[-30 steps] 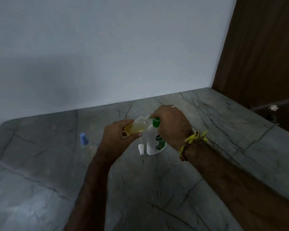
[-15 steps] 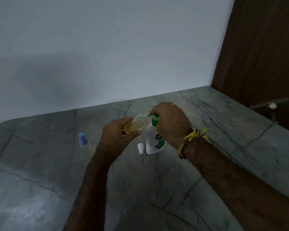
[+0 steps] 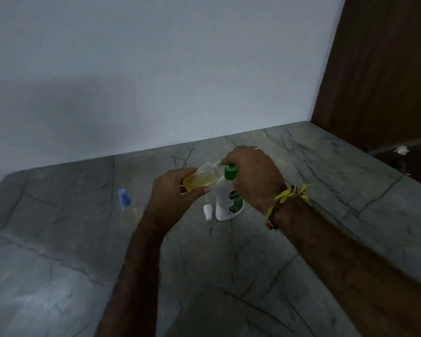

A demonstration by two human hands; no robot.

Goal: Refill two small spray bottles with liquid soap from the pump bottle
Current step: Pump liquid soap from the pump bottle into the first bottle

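Centrally, a small clear spray bottle [image 3: 201, 177] partly filled with yellow liquid is gripped tilted in the left hand [image 3: 178, 193], its neck at the green nozzle of the white pump bottle [image 3: 229, 199], whose pump head is covered by the curled right hand [image 3: 253, 175].

Standing on counter [image 3: 301, 239]: pump bottle [image 3: 229, 201]; sprayer cap [image 3: 207, 211] lying just left; second spray bottle [image 3: 124, 198] sitting farther left.

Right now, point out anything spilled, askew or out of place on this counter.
No spill shows. The white spray top sits loose on the counter beside the pump bottle, off the small bottle held tilted in the left hand. The blue-capped bottle stands apart, left.
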